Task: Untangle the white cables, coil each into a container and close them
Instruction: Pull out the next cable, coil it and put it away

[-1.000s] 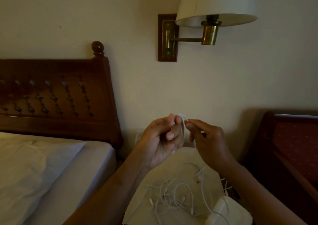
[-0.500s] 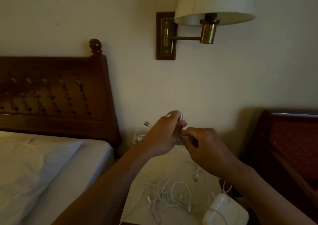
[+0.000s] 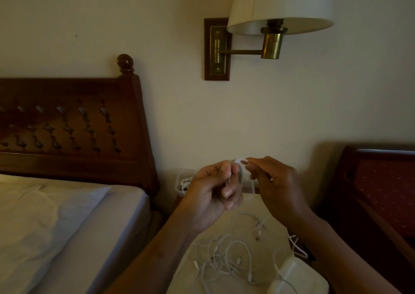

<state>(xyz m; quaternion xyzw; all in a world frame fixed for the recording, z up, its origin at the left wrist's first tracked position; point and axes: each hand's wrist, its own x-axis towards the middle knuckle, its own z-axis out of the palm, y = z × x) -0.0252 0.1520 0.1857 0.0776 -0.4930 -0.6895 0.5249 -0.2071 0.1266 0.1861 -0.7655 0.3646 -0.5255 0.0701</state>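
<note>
Left hand (image 3: 211,195) clenches white cable (image 3: 239,160) coil, right hand (image 3: 276,181) pinches strand at 3 o'clock — likely feeding next loop; tangle (image 3: 226,255) slack at 6 o'clock.

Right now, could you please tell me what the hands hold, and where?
Both hold one white cable: the left hand grips its loop, the right hand pinches the top.

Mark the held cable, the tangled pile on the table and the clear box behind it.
held cable (image 3: 238,160): head view, on the white loop at its top.
tangled pile (image 3: 224,261): head view, on crossing strands at its middle.
clear box (image 3: 178,187): head view, on its left wall.
</note>
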